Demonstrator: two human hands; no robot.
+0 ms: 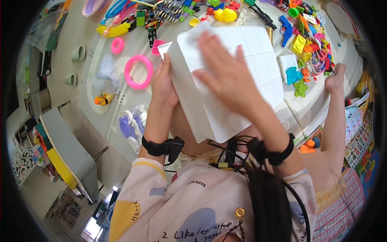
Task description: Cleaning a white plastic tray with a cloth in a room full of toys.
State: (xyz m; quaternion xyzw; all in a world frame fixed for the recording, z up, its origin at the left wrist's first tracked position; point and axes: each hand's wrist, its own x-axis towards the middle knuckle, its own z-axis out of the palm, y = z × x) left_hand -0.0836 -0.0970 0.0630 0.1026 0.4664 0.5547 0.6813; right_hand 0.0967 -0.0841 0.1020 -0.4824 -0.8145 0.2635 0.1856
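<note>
A white plastic box (260,69) with a grid of raised lines on its face rests tilted over the person's lap. My left hand (164,83) grips its left edge, thumb on top near the upper corner. Across the face lies my right hand (222,71), slightly blurred, with its fingers pressing a thin white cloth or tissue (201,31) against the upper left part. Left of the box, a pink ring (138,72) and a smaller pink ring (117,45) lie on the play mat.
Many small toys cover the mat's far side, among them a yellow duck (226,15) and a blue toy gun (285,30). A bag of purple and white pieces (133,124) lies at left. Right stands a bare foot (335,78); a grey table (69,145) is far left.
</note>
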